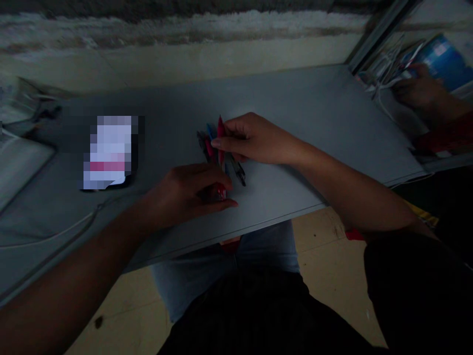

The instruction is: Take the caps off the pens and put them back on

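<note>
Several pens (210, 140) in red, blue and black lie bunched together on the grey table (314, 113). My right hand (254, 138) rests over them from the right, its fingers closed on a red pen that points up and away. My left hand (188, 192) lies just in front of the bunch, fingers curled round the lower end of a red pen (220, 191). A black pen (238, 172) sticks out towards the right between the two hands.
A phone with a lit screen (111, 153) lies on the table to the left, with a white cable (55, 231) running past it. At the far right another person's hand (417, 91) works among white cables and a blue object (443, 59).
</note>
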`<state>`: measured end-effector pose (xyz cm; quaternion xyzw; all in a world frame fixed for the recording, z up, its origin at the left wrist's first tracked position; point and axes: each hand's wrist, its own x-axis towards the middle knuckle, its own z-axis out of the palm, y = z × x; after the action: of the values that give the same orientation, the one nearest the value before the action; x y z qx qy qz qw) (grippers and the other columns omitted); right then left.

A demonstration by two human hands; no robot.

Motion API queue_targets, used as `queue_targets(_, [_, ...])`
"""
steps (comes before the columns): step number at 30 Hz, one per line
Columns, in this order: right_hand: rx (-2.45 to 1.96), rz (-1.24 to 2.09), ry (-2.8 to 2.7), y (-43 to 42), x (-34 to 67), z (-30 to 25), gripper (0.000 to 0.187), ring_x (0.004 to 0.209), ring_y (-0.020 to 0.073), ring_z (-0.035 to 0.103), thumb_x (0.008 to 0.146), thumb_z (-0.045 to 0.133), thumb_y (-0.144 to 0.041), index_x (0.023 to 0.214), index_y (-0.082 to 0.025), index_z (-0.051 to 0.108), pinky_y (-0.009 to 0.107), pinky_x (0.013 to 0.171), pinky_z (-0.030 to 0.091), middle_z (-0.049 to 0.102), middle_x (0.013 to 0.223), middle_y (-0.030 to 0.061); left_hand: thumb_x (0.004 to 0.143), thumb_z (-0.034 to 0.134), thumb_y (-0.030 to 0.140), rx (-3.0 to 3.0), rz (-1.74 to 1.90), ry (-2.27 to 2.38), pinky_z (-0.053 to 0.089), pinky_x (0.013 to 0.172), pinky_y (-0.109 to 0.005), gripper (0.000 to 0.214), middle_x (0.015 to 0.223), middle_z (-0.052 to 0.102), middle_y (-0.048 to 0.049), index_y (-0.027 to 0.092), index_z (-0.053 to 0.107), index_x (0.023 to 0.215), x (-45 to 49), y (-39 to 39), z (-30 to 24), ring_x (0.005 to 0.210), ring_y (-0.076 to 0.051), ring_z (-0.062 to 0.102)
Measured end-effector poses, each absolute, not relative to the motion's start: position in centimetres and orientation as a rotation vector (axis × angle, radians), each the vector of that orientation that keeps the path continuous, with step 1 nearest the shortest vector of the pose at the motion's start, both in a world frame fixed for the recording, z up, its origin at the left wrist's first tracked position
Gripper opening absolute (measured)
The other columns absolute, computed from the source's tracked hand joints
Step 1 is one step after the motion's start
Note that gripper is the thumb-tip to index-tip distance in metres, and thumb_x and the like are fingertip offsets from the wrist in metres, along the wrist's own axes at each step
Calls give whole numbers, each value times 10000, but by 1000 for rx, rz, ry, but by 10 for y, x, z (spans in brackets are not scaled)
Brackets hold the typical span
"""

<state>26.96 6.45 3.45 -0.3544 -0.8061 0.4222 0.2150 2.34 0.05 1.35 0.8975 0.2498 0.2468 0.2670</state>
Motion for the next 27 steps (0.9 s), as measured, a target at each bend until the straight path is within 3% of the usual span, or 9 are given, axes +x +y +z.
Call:
queue_targets(6, [-1014, 1118, -2248, 63, 269, 36, 336, 629, 74, 586, 1185, 660, -309, 898, -134, 675, 230, 681, 411, 622, 651, -64, 1094, 735, 723, 2434, 672, 675, 613, 702, -325, 414, 966, 784, -4, 312, 730, 1145, 24, 1, 10, 714, -186, 732])
queue_targets(12, [-1069, 1038, -2285, 61, 268, 38, 350, 679, 85, 597, 1183, 666, -315, 881, -138, 663, 248, 707, 389, 627, 676, -52, 1140, 744, 578, 2441, 687, 669, 605, 687, -316, 275, 914, 764, -1, 304, 740, 1114, 22, 2, 6, 722, -186, 738])
queue_targets(20, [-1030, 964, -2323, 60, 267, 36, 368, 719, 85, 580, 1202, 626, -369, 916, -141, 665, 249, 725, 389, 629, 727, -46, 1130, 748, 607, 2458, 709, 676, 606, 671, -316, 301, 913, 754, 4, 307, 731, 1119, 22, 0, 9, 704, -183, 724])
queue_targets(27, [-1012, 913, -2284, 59, 265, 36, 355, 737, 92, 546, 1187, 648, -305, 864, -167, 598, 268, 741, 361, 600, 746, -52, 1133, 722, 651, 2473, 743, 683, 609, 658, -327, 340, 916, 756, 1, 311, 717, 1140, 23, 0, 11, 701, -182, 735])
